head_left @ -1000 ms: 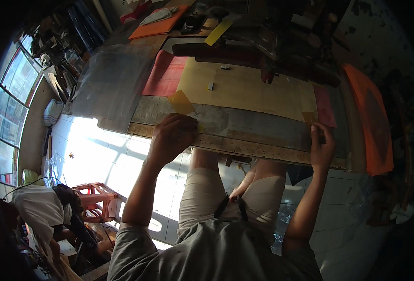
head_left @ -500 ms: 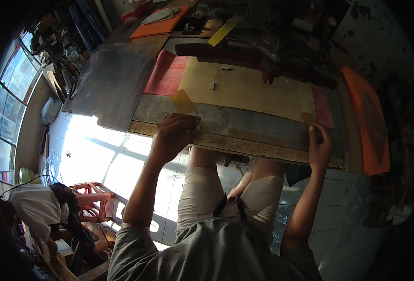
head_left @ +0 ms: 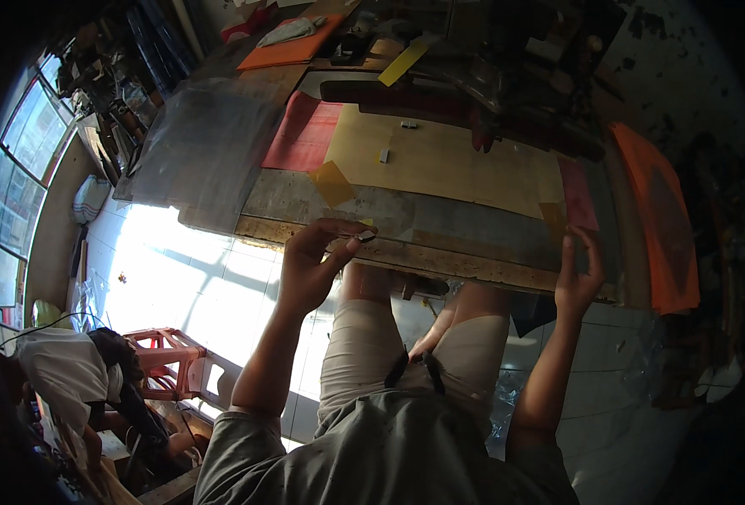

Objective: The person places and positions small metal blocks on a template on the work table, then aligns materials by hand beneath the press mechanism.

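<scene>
The work looks part-way along. The yellow sheet [head_left: 465, 164] lies spread on the bench [head_left: 482, 223] at upper centre of the frame, apparently in place. An amber piece [head_left: 332, 184] overlaps its lower left corner, and another amber piece [head_left: 552, 217] sits at its lower right corner; whether either is stuck down cannot be told. What seems left is at the near edge, where both hands are.

At centre, the left hand [head_left: 309, 263] pinches a small dark-and-white piece [head_left: 364, 236] between thumb and forefinger, nearly closed; a yellow scrap [head_left: 367, 223] shows just above. Right of centre, the right hand [head_left: 580, 268] has thumb and forefinger close together just below the right-hand amber piece; whether they grip anything cannot be told.

Counted, there are one yellow sheet, two amber pieces, two small blocks [head_left: 384, 156] on the sheet, and one yellow strip [head_left: 404, 63] at upper centre. Red shows in two patches [head_left: 303, 135], one at each end of the sheet; whether they join underneath is hidden. Orange sheets [head_left: 654, 223] lie in two lots, upper left and right; their number is unclear.
</scene>
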The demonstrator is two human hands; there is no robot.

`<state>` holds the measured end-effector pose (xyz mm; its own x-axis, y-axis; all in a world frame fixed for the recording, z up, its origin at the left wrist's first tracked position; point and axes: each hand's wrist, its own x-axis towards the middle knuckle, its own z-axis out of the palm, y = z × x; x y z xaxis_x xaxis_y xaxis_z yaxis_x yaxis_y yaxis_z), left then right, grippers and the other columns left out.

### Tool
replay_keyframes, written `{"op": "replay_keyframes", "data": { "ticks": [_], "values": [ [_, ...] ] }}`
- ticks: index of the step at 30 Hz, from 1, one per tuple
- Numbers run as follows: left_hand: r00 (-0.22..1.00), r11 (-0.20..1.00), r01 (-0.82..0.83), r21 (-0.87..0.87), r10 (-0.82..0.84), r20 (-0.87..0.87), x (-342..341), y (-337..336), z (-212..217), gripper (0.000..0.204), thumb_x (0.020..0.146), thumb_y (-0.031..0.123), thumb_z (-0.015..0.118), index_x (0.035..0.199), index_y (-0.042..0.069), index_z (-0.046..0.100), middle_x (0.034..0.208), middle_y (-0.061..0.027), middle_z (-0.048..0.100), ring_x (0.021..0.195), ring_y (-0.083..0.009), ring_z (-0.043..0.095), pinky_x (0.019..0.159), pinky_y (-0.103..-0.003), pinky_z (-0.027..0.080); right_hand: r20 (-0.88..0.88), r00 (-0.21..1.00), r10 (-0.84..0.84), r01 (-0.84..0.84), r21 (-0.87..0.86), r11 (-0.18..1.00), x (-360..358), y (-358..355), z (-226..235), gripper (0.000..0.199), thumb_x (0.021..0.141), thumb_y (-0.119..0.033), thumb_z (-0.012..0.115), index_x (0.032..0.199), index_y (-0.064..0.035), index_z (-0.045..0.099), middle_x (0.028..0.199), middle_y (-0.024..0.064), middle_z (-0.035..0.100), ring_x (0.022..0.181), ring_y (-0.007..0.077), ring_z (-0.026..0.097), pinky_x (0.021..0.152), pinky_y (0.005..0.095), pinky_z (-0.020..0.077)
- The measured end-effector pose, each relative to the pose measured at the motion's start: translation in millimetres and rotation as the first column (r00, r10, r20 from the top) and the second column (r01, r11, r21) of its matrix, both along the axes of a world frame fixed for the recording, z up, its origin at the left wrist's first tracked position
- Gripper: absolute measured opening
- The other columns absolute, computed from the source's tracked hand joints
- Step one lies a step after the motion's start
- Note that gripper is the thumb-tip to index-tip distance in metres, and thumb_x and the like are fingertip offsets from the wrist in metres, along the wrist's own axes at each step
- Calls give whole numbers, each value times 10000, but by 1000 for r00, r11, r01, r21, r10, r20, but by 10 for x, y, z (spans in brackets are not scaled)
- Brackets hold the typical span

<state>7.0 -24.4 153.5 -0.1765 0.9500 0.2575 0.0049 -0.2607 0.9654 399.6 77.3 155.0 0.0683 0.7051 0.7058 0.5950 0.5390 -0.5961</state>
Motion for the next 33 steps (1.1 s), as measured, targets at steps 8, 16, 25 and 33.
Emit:
{"op": "replay_keyframes", "data": {
  "ticks": [8, 16, 25, 33],
  "values": [
    [989, 977, 86, 196, -60, -135, 487, -355, 298, 233, 887, 43, 853, 1078, -2, 726, 1158, -136, 771, 1095, -212, 738, 921, -368, 596, 145, 858, 493, -507, 78, 859, -1234, -993, 610, 255, 850, -117, 856, 1080, -65, 760, 1043, 66, 742, 998, 255, 690, 868, 383, 545],
    [964, 961, 76, 267, -2, -267, 511, -512, 437, 202, 845, 33, 877, 1016, 10, 771, 1148, -114, 770, 1068, -209, 748, 869, -350, 622, 191, 810, 555, -576, 81, 813, -1364, -1024, 634, 219, 884, -148, 838, 1081, -94, 760, 1040, 27, 738, 955, 237, 685, 829, 380, 538],
    [963, 972, 71, 223, -8, -270, 568, -574, 359, 200, 884, 7, 839, 1070, 2, 765, 1209, -119, 763, 1021, -181, 758, 816, -296, 646, 133, 836, 533, -541, 31, 841, -1432, -1025, 595, 47, 944, -26, 671, 986, -36, 654, 957, 95, 652, 872, 267, 641, 768, 403, 500],
    [992, 986, 99, 132, -87, -96, 483, -552, 163, 184, 961, 91, 792, 1108, 29, 699, 1201, -153, 758, 1176, -229, 712, 1028, -395, 545, -55, 906, 419, -423, -110, 899, -804, -996, 519, 28, 971, -1, 648, 992, -13, 662, 977, 83, 670, 817, 152, 615, 697, 310, 471]
  ]
}}
